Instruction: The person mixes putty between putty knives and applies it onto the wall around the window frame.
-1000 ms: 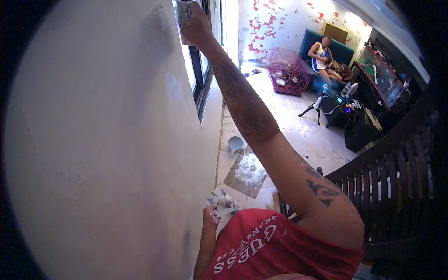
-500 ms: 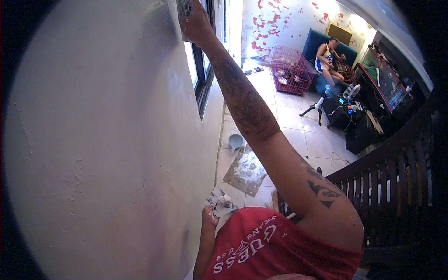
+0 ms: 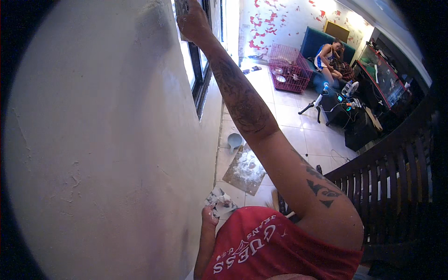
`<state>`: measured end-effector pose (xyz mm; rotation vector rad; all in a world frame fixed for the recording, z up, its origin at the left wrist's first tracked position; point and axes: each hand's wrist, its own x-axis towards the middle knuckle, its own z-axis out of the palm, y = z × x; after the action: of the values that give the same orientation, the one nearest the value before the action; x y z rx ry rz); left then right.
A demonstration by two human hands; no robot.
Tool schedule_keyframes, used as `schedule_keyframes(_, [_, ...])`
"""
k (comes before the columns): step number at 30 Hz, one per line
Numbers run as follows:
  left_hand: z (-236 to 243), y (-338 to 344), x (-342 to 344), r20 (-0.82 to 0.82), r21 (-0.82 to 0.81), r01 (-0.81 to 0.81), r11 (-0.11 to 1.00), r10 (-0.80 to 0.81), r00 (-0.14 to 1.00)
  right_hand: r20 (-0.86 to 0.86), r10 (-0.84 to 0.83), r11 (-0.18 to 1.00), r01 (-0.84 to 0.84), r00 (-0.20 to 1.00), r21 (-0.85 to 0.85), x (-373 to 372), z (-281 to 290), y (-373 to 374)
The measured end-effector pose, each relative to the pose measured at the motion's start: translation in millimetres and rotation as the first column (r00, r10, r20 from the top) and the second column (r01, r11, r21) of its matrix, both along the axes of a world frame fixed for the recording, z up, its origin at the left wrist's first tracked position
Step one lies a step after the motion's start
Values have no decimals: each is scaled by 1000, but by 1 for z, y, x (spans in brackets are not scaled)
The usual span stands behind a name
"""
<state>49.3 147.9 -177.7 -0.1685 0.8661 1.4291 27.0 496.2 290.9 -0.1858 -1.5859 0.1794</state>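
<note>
Head view, two hands. Right hand point(image 3: 194, 25): raised, fingers wrapped round a flat greyish tool point(image 3: 181, 8) at the edge of the wall point(image 3: 102, 140) by the window point(image 3: 201, 88); contact was unclear, position barely altered. Left hand point(image 3: 209, 216): low, fingers curled, gripped a white-smeared piece point(image 3: 224, 205), unchanged. Seated person point(image 3: 325, 57): had bent forward, hand to head. The wall work seemed unaffected.

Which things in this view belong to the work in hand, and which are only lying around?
Work in hand:
- flat tool in the right hand
- white-smeared piece in the left hand
- wall
- probably the powdered board and blue dipper

Apparently just lying around:
- pink cage
- tripod
- slippers
</note>
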Motion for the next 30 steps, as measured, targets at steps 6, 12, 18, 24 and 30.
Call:
schedule_keyframes(6, [-1,2,0,74,86,9,996,-15,997,9,-38,999,38,999,16,2,-1,3])
schedule_keyframes(12, [11,2,4,13,94,-18,995,17,1000,5,-64,993,63,998,103,-3,-4,7])
schedule_keyframes(18, [29,5,9,-10,-3,-54,999,54,998,48,-52,997,49,997,65,1,-4,7])
schedule_keyframes(24, [15,4,2,32,26,-81,996,80,996,4,-194,968,190,981,161,-9,-10,15])
schedule_keyframes(30, [-78,-18,-20,-959,-21,343,939,-116,259,73,-67,998,68,995,-13,-23,-14,34])
